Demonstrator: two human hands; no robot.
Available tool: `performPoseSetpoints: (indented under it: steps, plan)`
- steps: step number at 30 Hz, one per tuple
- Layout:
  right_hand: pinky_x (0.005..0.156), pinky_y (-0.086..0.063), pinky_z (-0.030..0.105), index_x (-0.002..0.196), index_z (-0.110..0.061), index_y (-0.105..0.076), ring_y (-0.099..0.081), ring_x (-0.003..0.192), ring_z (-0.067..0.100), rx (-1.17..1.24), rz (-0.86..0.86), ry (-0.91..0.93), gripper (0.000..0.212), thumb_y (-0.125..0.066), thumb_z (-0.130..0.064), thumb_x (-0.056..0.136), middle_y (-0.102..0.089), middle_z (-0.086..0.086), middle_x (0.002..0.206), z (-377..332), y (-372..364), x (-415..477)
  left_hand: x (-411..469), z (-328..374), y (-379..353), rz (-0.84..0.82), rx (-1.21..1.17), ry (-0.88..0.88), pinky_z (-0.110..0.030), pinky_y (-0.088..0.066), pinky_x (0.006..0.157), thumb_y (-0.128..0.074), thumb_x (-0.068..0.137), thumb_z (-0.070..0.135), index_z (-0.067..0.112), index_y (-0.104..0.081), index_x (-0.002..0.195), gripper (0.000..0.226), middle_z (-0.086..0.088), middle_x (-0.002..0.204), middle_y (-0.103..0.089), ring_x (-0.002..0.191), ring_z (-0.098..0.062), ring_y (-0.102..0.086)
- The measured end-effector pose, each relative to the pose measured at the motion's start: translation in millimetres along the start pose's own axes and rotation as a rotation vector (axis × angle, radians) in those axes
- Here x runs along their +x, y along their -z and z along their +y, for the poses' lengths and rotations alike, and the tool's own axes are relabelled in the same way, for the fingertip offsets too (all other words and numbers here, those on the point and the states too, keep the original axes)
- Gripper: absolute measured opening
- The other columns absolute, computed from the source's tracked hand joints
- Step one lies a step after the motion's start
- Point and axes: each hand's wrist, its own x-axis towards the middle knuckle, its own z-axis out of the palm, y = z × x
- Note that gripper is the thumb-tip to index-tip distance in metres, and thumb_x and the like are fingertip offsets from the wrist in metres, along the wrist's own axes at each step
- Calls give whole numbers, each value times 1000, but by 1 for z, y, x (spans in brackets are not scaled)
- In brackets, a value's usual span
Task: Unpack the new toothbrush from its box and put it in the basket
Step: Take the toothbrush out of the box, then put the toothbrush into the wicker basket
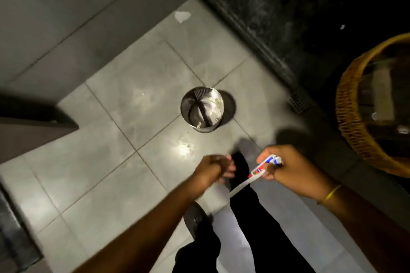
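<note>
The right hand (295,173) is pinching a toothbrush box (258,172) between its fingers, long axis slanting down-left toward the loosely curled, empty-looking left hand (210,169); the wicker basket (350,117) is sitting up-right.

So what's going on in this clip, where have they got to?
A person stands on a tiled bathroom floor, looking down. The right hand holds a red, white and blue toothbrush box, with a white strip hanging from its lower end. The left hand is curled shut beside it; what it holds is unclear. A wicker basket sits to the right, a metal bin ahead.
</note>
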Motion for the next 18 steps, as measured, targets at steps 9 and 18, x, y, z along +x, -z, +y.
performPoseSetpoints:
  steps: [9, 18]
  plan:
    - [76, -62, 48, 78, -11, -75, -75, 75, 23, 21, 347, 174, 23, -61, 7, 75, -76, 6, 69, -117, 77, -81, -185, 41, -52, -70, 248, -397, -17, -50, 57, -56, 102, -3, 9, -74, 81, 30, -8, 71, -80, 58, -15, -69]
    - [64, -63, 45, 88, -1, -73, -76, 64, 31, 224, 526, 238, 23, -59, 17, 83, -74, 26, 72, -162, 198, -140, -255, 160, -172, -328, 115, -363, -22, -49, 44, -58, 104, 3, -2, -72, 106, 15, -4, 64, -74, 50, -14, -62]
